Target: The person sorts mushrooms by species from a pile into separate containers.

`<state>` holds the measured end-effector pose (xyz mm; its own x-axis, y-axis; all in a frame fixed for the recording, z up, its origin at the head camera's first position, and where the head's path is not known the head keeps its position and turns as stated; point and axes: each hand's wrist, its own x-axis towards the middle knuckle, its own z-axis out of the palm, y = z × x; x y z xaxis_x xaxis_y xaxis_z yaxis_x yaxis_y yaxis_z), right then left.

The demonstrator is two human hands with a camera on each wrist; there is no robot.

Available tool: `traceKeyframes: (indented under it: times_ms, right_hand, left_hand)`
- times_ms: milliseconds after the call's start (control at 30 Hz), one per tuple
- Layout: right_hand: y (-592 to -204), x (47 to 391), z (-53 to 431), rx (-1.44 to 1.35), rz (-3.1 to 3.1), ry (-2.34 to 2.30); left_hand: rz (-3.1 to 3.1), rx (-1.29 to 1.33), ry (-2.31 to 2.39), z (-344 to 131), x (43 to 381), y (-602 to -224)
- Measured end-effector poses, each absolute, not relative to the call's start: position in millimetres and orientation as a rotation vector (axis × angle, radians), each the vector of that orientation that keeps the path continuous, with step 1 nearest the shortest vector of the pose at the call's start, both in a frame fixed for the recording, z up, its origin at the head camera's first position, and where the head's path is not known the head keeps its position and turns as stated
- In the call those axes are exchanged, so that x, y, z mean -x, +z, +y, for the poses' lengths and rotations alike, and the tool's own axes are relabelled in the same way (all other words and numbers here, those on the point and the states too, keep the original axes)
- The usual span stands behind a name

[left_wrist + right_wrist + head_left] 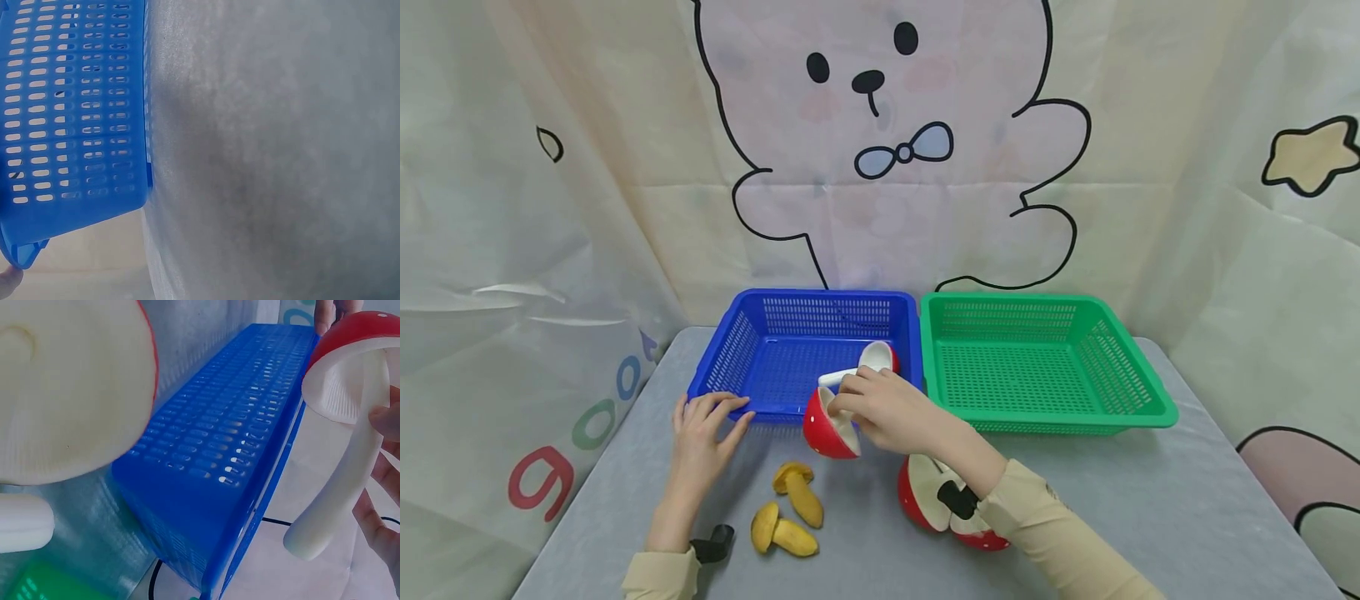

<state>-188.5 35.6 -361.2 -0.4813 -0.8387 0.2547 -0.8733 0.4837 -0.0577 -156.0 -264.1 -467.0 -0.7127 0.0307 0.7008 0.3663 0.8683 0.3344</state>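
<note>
My right hand [887,408] pinches a toy mushroom by its white stem [337,494]. Its red, white-dotted cap [829,429] is tipped sideways, just over the front rim of the blue basket [775,358]. At that basket's front left corner, my left hand [703,437] holds the rim, fingers on top and thumb in front. One of its fingertips [9,281] shows at the corner in the left wrist view. Another red-capped mushroom [880,357] lies inside the blue basket, toward its right side.
Two yellow mushrooms [799,493] lie on the grey tabletop [857,550] before the blue basket. Red-capped mushrooms [922,496] lie partly behind my right forearm. To the right of the blue basket stands a green basket [1022,367]. A printed curtain [880,225] hangs behind.
</note>
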Motion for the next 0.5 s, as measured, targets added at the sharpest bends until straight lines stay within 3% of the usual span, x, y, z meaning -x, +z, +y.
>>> traceKeyframes:
  times_ms: [500]
  right_hand:
    - [-363.5,222.1,29.0,-1.45,-2.455,0.323]
  left_hand:
    - [-2.307,0.284,-0.589,-263.7,154.6,-465.4]
